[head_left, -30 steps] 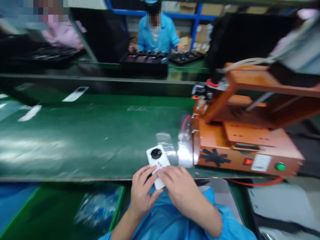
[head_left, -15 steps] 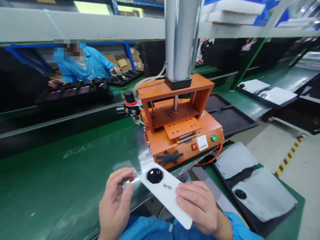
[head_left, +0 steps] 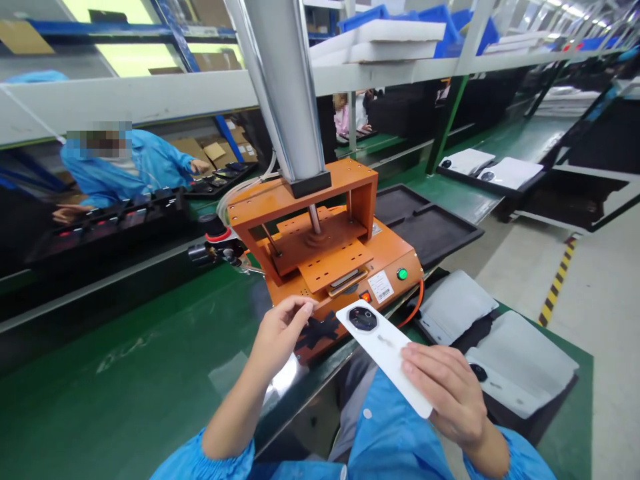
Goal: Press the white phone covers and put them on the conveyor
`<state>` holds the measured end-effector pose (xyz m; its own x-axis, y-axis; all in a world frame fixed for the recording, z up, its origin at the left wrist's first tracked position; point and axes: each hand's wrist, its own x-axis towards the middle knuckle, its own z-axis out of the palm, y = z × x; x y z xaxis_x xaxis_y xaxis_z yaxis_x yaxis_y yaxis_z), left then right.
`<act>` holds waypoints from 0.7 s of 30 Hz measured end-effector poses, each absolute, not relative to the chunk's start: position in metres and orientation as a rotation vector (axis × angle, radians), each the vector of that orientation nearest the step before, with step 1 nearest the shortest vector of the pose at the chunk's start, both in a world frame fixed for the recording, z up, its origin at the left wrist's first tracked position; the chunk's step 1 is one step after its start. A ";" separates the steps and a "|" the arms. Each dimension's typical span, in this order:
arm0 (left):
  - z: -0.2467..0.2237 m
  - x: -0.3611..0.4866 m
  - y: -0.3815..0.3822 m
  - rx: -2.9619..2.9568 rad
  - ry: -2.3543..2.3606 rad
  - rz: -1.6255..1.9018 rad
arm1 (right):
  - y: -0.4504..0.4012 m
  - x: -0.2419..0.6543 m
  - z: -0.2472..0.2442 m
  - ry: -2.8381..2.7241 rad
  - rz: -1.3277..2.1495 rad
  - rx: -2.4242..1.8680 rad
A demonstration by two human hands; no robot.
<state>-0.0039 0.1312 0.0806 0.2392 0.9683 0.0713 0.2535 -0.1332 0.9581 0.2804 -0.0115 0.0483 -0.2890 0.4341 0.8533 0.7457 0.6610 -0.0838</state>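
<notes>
My right hand (head_left: 445, 387) is closed around the lower end of a white phone (head_left: 387, 353), which is tilted with its back facing up. A black round camera module (head_left: 363, 319) sits at the phone's upper left end, with a small dark mark below it. My left hand (head_left: 283, 333) is apart from the phone, in front of the orange press (head_left: 395, 247). Its thumb and forefinger are pinched together; whether something thin is between them I cannot make out. The press has a metal cylinder (head_left: 287, 93) on top and a lit green button (head_left: 401, 274).
To the right, a black tray (head_left: 440, 327) bears white phones partly covered by pale sheets (head_left: 530, 360). Behind the press lies another black tray (head_left: 440, 227). A clear film (head_left: 227, 373) lies on the green table (head_left: 125, 387). Across the bench a co-worker in blue (head_left: 145, 160) sits by black racks.
My left hand has moved up and away from the phone, its fingers now pinched. The phone has shifted right with my right hand. The view has turned to the right.
</notes>
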 end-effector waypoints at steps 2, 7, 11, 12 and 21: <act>0.080 -0.005 0.135 1.626 1.184 0.916 | -0.011 0.283 0.049 -1.903 -0.429 -0.934; 0.078 -0.007 0.136 1.699 1.218 0.856 | -0.009 0.283 0.055 -1.911 -0.458 -0.942; 0.077 -0.005 0.134 1.780 1.253 0.821 | -0.008 0.283 0.056 -1.909 -0.467 -0.944; 0.078 -0.005 0.134 1.804 1.258 0.819 | -0.008 0.283 0.056 -1.907 -0.471 -0.941; 0.082 0.002 0.132 1.933 1.283 0.802 | -0.007 0.284 0.059 -1.924 -0.501 -0.971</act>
